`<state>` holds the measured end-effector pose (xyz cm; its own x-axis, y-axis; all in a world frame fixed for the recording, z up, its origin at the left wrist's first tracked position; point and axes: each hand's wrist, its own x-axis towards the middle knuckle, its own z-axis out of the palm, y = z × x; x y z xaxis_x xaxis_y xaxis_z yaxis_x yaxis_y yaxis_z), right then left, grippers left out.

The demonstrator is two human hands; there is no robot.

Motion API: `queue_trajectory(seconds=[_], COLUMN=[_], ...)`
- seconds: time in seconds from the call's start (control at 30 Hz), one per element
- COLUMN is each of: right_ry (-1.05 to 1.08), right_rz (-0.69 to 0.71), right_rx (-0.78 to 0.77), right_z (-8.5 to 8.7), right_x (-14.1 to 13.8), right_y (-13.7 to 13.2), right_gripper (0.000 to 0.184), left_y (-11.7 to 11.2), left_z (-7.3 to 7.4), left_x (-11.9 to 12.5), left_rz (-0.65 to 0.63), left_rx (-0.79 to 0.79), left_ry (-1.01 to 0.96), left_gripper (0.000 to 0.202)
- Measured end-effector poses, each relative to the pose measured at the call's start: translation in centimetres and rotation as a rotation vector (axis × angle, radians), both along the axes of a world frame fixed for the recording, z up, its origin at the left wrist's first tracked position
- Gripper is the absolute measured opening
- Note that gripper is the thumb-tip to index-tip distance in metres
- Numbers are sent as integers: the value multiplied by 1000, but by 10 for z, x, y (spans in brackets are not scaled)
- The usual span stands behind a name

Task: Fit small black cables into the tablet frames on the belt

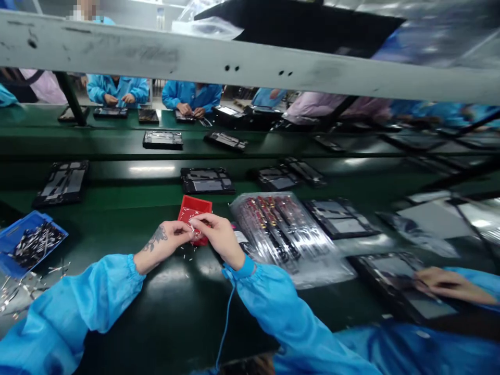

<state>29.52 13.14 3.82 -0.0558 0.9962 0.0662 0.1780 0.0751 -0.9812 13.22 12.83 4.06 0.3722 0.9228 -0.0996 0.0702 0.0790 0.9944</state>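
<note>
Both my hands meet over the near end of a small red tray point(195, 202) that holds tiny white pieces. My left hand point(167, 242) has its thumb and fingers pinched together. Fingertips of my right hand point(219, 237) are closed too, touching or almost touching the left ones. Whatever sits between the fingertips is too small to make out. Several tiny white pieces point(188, 256) lie loose on the green bench just below the tray. A blue cord hangs from my right cuff.
At the left stands a blue bin point(11, 235) of small dark parts, with loose parts point(23, 294) beside it. Right of my hands lies a clear plastic pack point(312, 268). Open tablet-like devices point(207, 179) line the bench. A co-worker's hand point(457, 284) works at the right, under an overhead beam point(258, 62).
</note>
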Motion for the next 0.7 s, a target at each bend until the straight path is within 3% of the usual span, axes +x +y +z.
queue_trajectory(seconds=[0.07, 0.17, 0.23, 0.33, 0.47, 0.53, 0.6, 0.7], right_ry=[-40, -339, -614, -905, -1065, -1040, -920, -746], right_rz=[-97, -217, -148, -33, 74, 145, 183, 125], right_rx=[99, 430, 620, 745, 756, 683, 543, 377], right_z=[-2, -6, -11, -20, -23, -18, -10, 0], right_x=[6, 13, 17, 20, 16, 14, 14, 20], right_y=[1, -3, -6, -7, -4, 0, 6, 19], right_gripper=[28, 20, 18, 27, 30, 27, 22, 24], left_y=[8, 17, 22, 25, 23, 22, 23, 31], left_z=[-3, -6, -7, -7, -4, -2, -1, -4], left_x=[9, 17, 18, 17, 15, 14, 12, 8], left_rz=[56, 158, 175, 149, 63, 26, 13, 40], left_rx=[-6, -56, -57, 45, 325, 402, 411, 319], left_ry=[-15, -76, -78, 30, 359, 444, 454, 391], left_gripper=[15, 17, 18, 15, 19, 21, 19, 19])
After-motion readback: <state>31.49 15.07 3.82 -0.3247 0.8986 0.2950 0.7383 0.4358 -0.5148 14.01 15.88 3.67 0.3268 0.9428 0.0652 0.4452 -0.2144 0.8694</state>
